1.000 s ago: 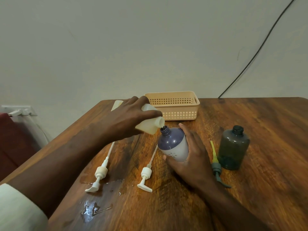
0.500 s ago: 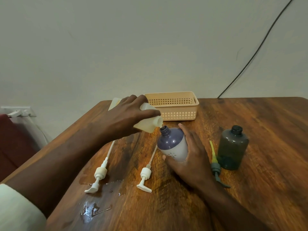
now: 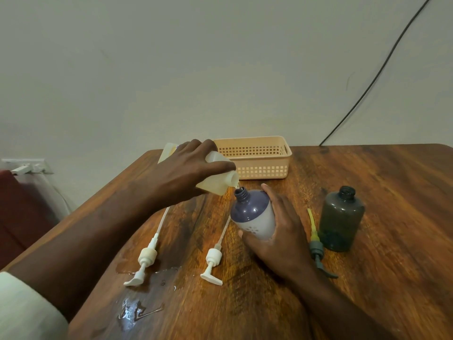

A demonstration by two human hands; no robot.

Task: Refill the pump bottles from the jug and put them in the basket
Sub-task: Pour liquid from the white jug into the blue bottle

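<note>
My left hand (image 3: 188, 168) grips a pale translucent jug (image 3: 215, 180), tipped so its spout sits just above the open neck of a purple-and-white bottle (image 3: 252, 212). That bottle leans left, held from the right side by my right hand (image 3: 282, 231). A dark grey bottle (image 3: 342, 219) stands upright and uncapped at the right. Two white pump heads (image 3: 147, 258) (image 3: 213, 258) lie on the table, and a grey pump with a yellow tube (image 3: 316, 244) lies beside the grey bottle. The peach basket (image 3: 255, 158) stands behind, with nothing visible inside.
A wet spill (image 3: 137, 310) spreads on the wooden table (image 3: 392, 241) near the front left, around the left pump. A black cable (image 3: 367, 87) runs down the wall to the table's back edge. The table's left edge slants close to my left forearm.
The jug has tipped slightly further and its spout has come closer over the purple bottle's neck. Both hands otherwise hold their places.
</note>
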